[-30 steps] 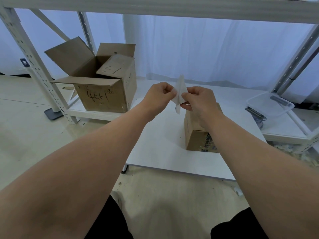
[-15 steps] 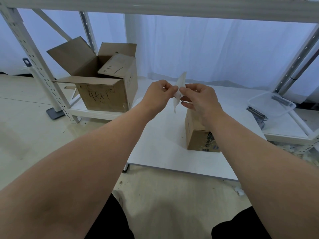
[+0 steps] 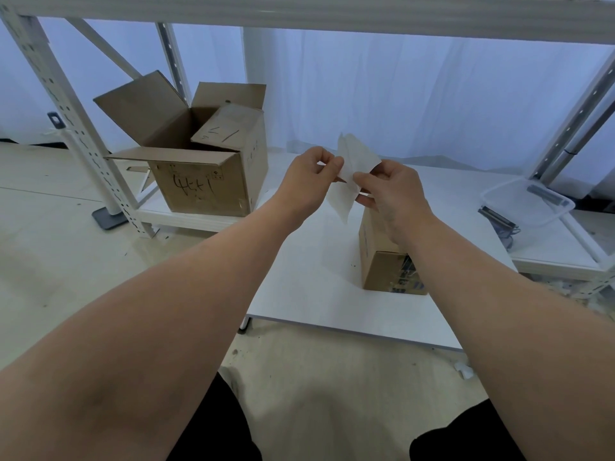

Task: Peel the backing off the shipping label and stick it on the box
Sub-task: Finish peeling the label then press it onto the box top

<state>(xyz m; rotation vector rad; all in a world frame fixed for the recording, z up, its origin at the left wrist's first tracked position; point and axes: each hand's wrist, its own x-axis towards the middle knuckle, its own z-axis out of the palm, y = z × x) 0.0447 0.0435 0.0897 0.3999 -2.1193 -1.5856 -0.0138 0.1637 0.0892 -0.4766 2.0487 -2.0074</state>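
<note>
A white shelving frame (image 3: 83,134) is seen far to the left of the grip, and behind it hangs a pale curtain. A large open carton (image 3: 199,161) stands well to the left of the grip, on a low shelf board. Below the grip a white table (image 3: 316,277) is placed. On the table, directly under the right hand, the small closed box (image 3: 379,257) stands; its top is mostly hidden by the right wrist. Far to the right of the grip a clear plastic tray (image 3: 527,202) is seen.

The shipping label (image 3: 354,163) is held in the air above the box, between the two hands, not touching the box. The left hand (image 3: 309,181) is pinching the sheet at its left edge with thumb and forefinger pressed together. The right hand (image 3: 392,191) is pinching the sheet from the other side, also with fingertips closed on it. At the top, two thin layers appear to be parted, so the peeling is judged to be begun but not finished.

The label is judged to be very light, thin and limp, and easily creased or torn. It should be taken at a corner, each layer separately, and the sticky face should be kept away from the fingers and from itself.
</note>
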